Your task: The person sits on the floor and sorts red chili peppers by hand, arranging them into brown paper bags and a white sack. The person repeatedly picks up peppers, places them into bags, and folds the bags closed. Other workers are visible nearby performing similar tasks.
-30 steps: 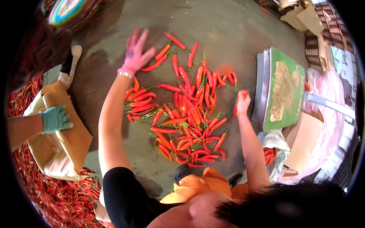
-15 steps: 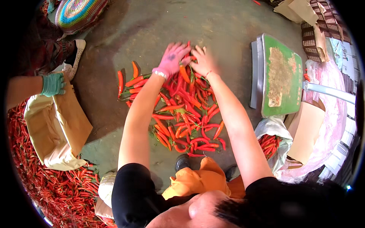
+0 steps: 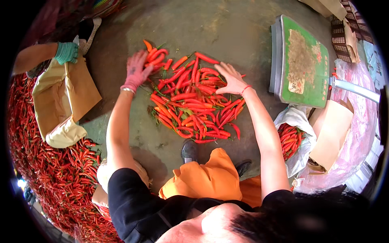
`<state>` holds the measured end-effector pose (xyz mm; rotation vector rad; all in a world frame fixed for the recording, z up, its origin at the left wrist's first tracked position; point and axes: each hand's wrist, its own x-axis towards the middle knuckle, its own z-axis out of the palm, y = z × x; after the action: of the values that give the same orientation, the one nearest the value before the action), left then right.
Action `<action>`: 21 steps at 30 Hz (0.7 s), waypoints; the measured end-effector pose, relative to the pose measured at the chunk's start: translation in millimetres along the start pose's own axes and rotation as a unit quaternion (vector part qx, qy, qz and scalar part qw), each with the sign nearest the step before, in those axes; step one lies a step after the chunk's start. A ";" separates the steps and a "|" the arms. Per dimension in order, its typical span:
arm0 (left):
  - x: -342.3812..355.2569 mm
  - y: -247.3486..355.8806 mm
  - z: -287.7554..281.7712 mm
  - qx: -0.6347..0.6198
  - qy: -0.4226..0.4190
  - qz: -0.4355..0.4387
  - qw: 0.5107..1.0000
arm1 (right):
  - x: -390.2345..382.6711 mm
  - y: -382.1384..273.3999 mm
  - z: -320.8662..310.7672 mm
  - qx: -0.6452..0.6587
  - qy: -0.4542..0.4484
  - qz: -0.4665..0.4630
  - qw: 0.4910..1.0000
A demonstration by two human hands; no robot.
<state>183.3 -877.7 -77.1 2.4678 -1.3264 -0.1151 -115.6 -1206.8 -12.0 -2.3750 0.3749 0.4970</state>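
Note:
A loose pile of red chili peppers, a few of them orange, lies on the floor in front of me. My left hand, in a pink glove, is at the pile's far left edge, fingers spread beside some chilies and slightly blurred. At the far right of the pile is my right hand, bare, with a red string on the wrist. Its fingers are stretched out and the thumb stands apart, over or against the chilies. Neither hand grips anything.
A green-topped platform scale stands to the right, near a white sack of chilies and a cardboard box. At left, another person's teal-gloved hand holds a brown paper bag beside a large chili heap.
My hands have moved apart from the far end of the pile, left hand leftward, right hand rightward and nearer. The chilies at the far side lie spread differently. The view has shifted slightly.

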 end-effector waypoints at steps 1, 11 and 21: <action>-18.8 8.7 0.2 -0.064 -0.022 0.026 0.997 | 0.3 -11.7 -1.3 -0.047 -0.042 0.002 0.998; -212.8 139.7 20.4 -0.088 0.094 -0.237 0.963 | 45.1 -22.1 -10.7 -0.053 0.022 0.005 0.998; -86.6 271.8 18.3 -0.314 0.130 -0.437 0.833 | -1.3 -56.7 99.4 0.154 0.101 -0.090 0.979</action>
<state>-85.7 -949.3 -12.3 2.1690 0.0625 -0.3477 -119.6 -1098.7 -49.4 -2.1355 0.2988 0.1031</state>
